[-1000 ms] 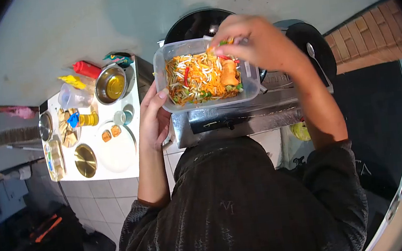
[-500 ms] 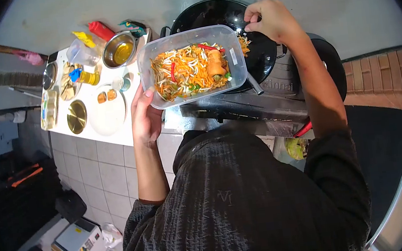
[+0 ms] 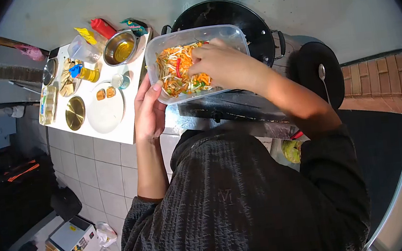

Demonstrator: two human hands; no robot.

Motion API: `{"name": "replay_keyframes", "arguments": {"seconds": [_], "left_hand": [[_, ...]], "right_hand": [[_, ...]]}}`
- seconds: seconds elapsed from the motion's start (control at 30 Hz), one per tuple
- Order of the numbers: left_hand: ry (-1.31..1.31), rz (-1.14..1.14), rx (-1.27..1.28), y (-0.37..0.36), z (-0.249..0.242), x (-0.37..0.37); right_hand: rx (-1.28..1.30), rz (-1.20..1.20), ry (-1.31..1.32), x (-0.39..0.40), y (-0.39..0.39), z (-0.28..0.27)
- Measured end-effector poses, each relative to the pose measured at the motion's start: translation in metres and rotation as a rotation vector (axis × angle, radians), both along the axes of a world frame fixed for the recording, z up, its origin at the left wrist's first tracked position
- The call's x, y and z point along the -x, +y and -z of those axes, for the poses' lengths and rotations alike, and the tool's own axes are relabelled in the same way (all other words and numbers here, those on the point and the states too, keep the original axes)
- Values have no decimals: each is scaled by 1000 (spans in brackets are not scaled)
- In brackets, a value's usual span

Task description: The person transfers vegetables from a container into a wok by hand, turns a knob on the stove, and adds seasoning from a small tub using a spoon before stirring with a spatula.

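My left hand (image 3: 149, 109) grips the near left corner of a clear plastic container (image 3: 231, 33), thumb on the rim. The container is tilted towards me above the near side of a black wok (image 3: 259, 33). Inside lies a mix of shredded orange carrot, pale bean sprouts and green bits (image 3: 173, 60), with a red chilli (image 3: 179, 68) on top. My right hand (image 3: 221, 64) reaches into the right part of the container, fingers curled down at the shredded mix. Whatever lies between those fingers is hidden, and so is the fried roll seen there earlier.
On the white table (image 3: 125, 131) to the left are a white plate (image 3: 106, 117) with two brown pieces, a metal bowl of yellow oil (image 3: 122, 48), a red bottle (image 3: 102, 28) and a glass jar (image 3: 120, 81). A spoon (image 3: 323, 73) rests on the black round surface at right.
My right hand has come from above the wok, left and down into the container, covering the fried roll. The container has shifted slightly right with my left hand still on it.
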State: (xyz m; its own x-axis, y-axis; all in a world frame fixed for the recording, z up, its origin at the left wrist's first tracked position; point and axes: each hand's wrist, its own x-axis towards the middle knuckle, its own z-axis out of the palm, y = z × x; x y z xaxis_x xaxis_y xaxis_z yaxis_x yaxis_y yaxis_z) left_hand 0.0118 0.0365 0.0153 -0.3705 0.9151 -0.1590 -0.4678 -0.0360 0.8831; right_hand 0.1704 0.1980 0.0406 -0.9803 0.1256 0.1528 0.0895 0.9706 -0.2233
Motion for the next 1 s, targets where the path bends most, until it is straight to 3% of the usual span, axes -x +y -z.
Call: {"name": "replay_keyframes", "arguments": {"seconds": [0.3,0.7,0.83,0.9,1.0], "left_hand": [[-128,93,-23,3,3,18],[-203,173,-39,7,4,34],[-236,170,-30,8,4,36],[-227,178,-29,9,4,38],[-220,186,-19,10,5,38]], "right_hand": [[26,-106,-65,4,-13,-5],[98,48,-253,7,-15,2],[115,90,-192,3,-14,2],[-3,67,-12,2,-15,6],[-31,54,-107,4,-13,9]]}}
